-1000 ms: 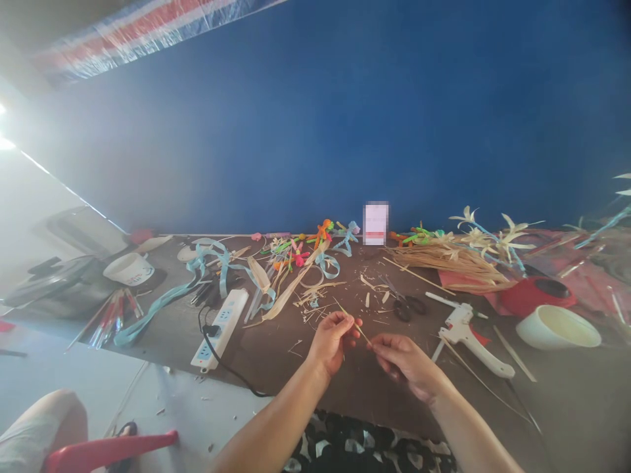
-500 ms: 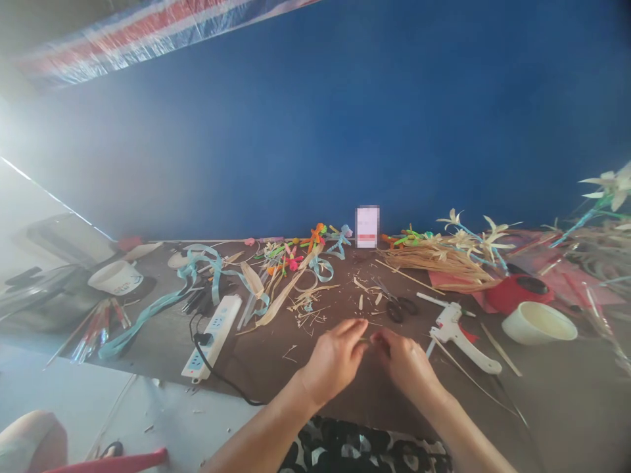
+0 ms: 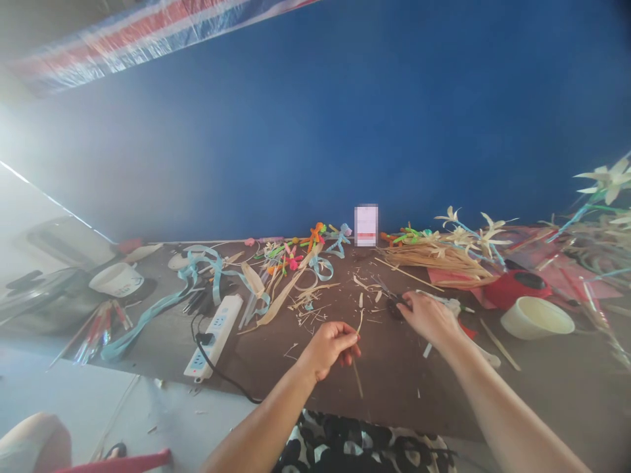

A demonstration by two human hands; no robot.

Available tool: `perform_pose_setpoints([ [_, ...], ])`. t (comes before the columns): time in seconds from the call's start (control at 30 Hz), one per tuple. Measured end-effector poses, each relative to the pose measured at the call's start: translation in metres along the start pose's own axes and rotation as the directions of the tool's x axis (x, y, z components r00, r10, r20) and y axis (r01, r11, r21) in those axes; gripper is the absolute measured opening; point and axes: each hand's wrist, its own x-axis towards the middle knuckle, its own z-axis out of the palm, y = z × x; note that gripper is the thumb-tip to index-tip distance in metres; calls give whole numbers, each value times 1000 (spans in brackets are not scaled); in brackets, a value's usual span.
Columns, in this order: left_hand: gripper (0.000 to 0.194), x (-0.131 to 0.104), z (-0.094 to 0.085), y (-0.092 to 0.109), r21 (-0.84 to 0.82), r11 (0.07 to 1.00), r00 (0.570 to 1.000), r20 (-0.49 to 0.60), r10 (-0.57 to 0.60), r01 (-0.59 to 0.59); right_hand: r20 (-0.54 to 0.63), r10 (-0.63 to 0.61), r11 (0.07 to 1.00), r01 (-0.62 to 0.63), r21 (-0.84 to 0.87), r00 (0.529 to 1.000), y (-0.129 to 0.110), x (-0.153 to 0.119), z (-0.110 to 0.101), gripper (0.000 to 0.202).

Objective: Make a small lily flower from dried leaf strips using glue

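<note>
**Pale strip in the left fingers, right hand at the scissors**

I have the left hand (image 3: pixel 329 349) pinched closed, thumb against fingers, on a pale strip (image 3: pixel 360 322) above the dark brown tabletop (image 3: pixel 394 394). The strip is thin, flat and slightly curved, like dried plant fibre; a lighter end rises above the fingertips and a duller length shows below them. My right hand (image 3: pixel 431 318) reaches across to the scissors (image 3: pixel 393 307), its fingertips at their dark, rounded handles. The slim metal blades point away from me. I cannot tell from this view whether those fingers have closed on the handles.

Under and beside the right wrist I see the glue gun (image 3: pixel 489 359), smooth white plastic, partly hidden by the forearm. Near it stands a cream cup (image 3: pixel 535 320), round-rimmed and tapered, with a glossy red object (image 3: pixel 513 289) behind it. Further back I make out a bundle of dry, tan fibres (image 3: pixel 434 257), with pointed, papery pale flowers (image 3: pixel 489 236) lying over and beside it.

To the left of the strip, brittle-looking shreds (image 3: pixel 308 299) are scattered in a loose heap, near long, creased husk-like leaves (image 3: pixel 283 295). Fuzzy, bent, bright-coloured shapes (image 3: pixel 315 238) sit behind. Thin light-blue ribbon (image 3: pixel 148 322) loops and trails past the hard white power strip (image 3: pixel 227 315), and a shallow white bowl (image 3: pixel 116 279) stands near the far left.
</note>
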Motion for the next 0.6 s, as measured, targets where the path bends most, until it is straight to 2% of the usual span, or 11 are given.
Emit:
perform_pose_setpoints([
  [0.07, 20, 0, 3, 1, -105, 994, 999, 20, -26, 28, 43, 51, 995, -47, -91, 998, -3, 7, 7, 32],
  [0.17, 17, 0, 6, 2, -160, 986, 999, 25, -45, 48, 83, 109, 988, -99, -117, 991, -9, 12, 11, 32],
  [0.37, 16, 2, 4, -3, -171, 985, 999, 18, -34, 36, 106, 131, 991, -126, -50, 986, 2, 17, -5, 24],
  [0.43, 17, 3, 2, -4, -164, 986, 1000, -1, -14, 14, 110, 105, 987, -118, 110, 988, 7, 9, -13, 23],
  [0.47, 18, 3, 0, -5, -158, 987, 1000, -14, 0, -2, 130, 78, 962, -109, 251, 988, 8, 2, -15, 22],
  [0.53, 19, 3, -2, -5, -139, 990, 999, -39, 27, -32, 218, -19, 821, -109, 561, 976, 6, -18, -19, 20],
  [0.6, 21, 2, -5, -4, -117, 992, 998, -53, 40, -46, 291, -104, 678, -146, 720, 951, 1, -43, -19, 20],
])
